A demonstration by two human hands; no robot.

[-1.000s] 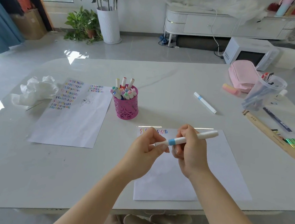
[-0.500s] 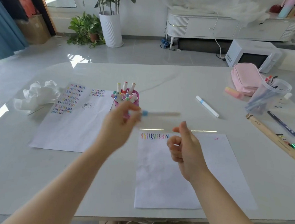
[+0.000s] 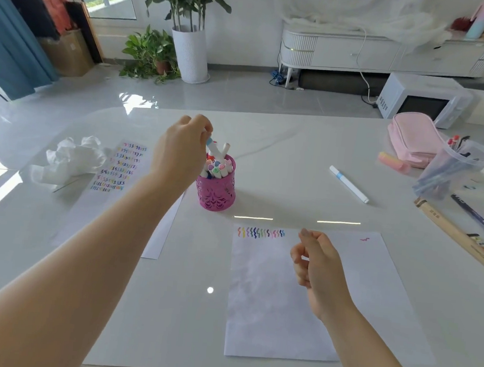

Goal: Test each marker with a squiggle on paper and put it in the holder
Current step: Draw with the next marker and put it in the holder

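My left hand [image 3: 181, 149] is above the pink holder [image 3: 216, 191], its fingertips pinched on the top of a white marker with a blue band [image 3: 212, 147] that stands tip-down among several markers in the holder. My right hand [image 3: 317, 264] hovers over the near sheet of paper [image 3: 282, 317], fingers loosely curled with nothing in them. A row of coloured squiggles [image 3: 261, 233] runs along that sheet's top left edge. Another white marker with a blue band [image 3: 348, 184] lies on the table to the right of the holder.
A second sheet covered in squiggles [image 3: 119, 168] lies left of the holder, beside crumpled tissue [image 3: 69, 158]. At right stand a clear cup of pens [image 3: 453, 171], a pink pencil case [image 3: 412, 138], a pink eraser [image 3: 393, 162] and a wooden ruler [image 3: 456, 238].
My left hand took the marker from both hands, carried it up and left to the holder and stood it in. My right hand let go and stayed over the paper.
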